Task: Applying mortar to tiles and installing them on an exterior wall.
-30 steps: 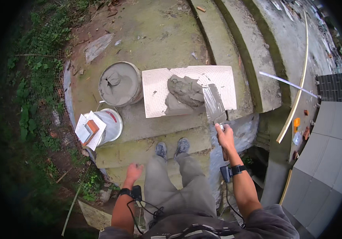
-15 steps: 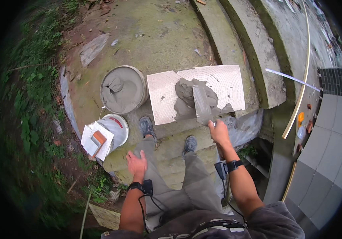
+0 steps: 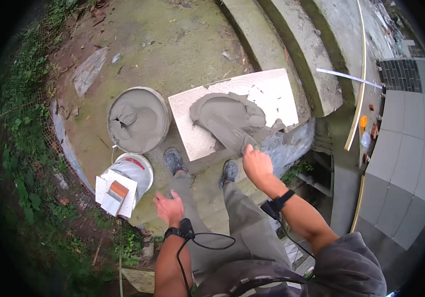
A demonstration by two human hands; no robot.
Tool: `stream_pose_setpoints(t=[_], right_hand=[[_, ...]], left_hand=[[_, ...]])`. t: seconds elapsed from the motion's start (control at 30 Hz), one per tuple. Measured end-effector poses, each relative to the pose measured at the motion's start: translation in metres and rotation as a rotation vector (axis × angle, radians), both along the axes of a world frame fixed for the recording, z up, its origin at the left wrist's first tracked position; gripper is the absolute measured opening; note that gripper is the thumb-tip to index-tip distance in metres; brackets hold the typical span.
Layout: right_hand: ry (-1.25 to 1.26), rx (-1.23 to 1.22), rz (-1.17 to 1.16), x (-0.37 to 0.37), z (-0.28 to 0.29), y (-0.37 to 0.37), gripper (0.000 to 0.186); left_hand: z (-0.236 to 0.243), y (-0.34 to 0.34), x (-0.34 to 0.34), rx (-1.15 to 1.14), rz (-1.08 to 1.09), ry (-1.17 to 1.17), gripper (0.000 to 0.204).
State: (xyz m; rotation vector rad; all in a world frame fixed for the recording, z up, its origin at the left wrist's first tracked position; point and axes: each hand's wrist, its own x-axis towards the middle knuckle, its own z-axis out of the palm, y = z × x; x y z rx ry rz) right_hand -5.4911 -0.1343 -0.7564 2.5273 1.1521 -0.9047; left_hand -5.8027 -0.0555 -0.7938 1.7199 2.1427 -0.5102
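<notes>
My right hand (image 3: 258, 167) is closed round the handle of a trowel (image 3: 226, 134), whose mortar-smeared blade lies tilted on grey mortar (image 3: 230, 110). That mortar is spread over the middle of a white textured tile (image 3: 186, 141), which lies face up on the concrete. My left hand (image 3: 169, 208) hangs open above my left thigh, fingers apart, touching no tool. Nearest to it stands a white bucket (image 3: 143, 173) with a white board (image 3: 130, 184) across its top. An orange-and-grey block-like tool (image 3: 116, 197) rests on the board.
A larger bucket (image 3: 166, 129) full of grey mortar stands left of the tile. Concrete steps (image 3: 292, 54) rise at the upper right. A drop opens beside my right arm, with a wooden strip (image 3: 356, 116) and grey tiles (image 3: 400, 148) beyond. Plants (image 3: 24, 163) grow on the left.
The trowel has swept left across the tile, spreading the lumpy mortar into a smoother patch. The tile has turned slightly. My left hand stays open near my thigh.
</notes>
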Motion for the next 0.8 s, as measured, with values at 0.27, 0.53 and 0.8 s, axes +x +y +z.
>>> stream_pose_setpoints(t=[0.27, 0.53, 0.8], right_hand=[[-0.627, 0.004, 0.412, 0.140, -0.080, -0.098, 0.015], [0.370, 0.341, -0.972, 0.136, -0.109, -0.074, 0.024], [0.815, 0.414, -1.035, 0.005, -0.066, 0.012, 0.025]], left_hand=[[-0.006, -0.022, 0.023, 0.025, -0.043, -0.020, 0.060], [-0.005, -0.043, 0.018, 0.025, -0.030, 0.067, 0.057], [0.001, -0.049, 0.035, -0.071, -0.033, 0.065, 0.056]])
